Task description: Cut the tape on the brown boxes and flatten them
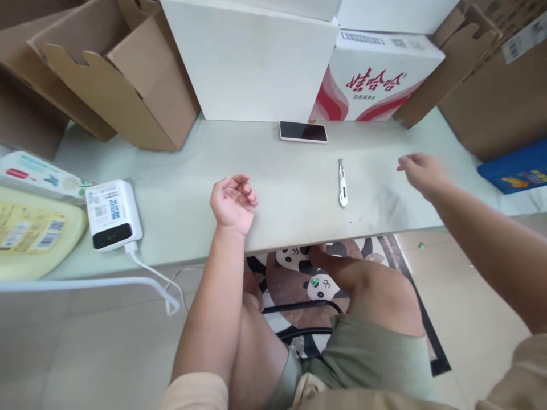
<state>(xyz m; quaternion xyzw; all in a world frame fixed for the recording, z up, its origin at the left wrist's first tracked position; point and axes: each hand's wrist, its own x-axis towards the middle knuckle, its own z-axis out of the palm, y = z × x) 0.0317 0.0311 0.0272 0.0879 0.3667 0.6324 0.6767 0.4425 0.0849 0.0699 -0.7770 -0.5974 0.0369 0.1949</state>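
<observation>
My left hand (234,202) rests palm up at the table's front part, its fingers loosely curled and holding nothing. Over the right side of the table, my right hand (421,171) hangs with its fingers bent together; nothing shows in it, and its palm is turned away. Between the two hands lies a slim white utility knife (342,185), touched by neither. A phone (303,131) with a dark screen and a pale edge lies farther back, in front of the white boxes.
Open cardboard boxes (149,85), a plain white box (256,62) and a red-and-white printed carton (376,80) line the back. On the left are a white device (111,213) with a cable and a yellow bottle (38,233). A blue package (519,168) sits far right.
</observation>
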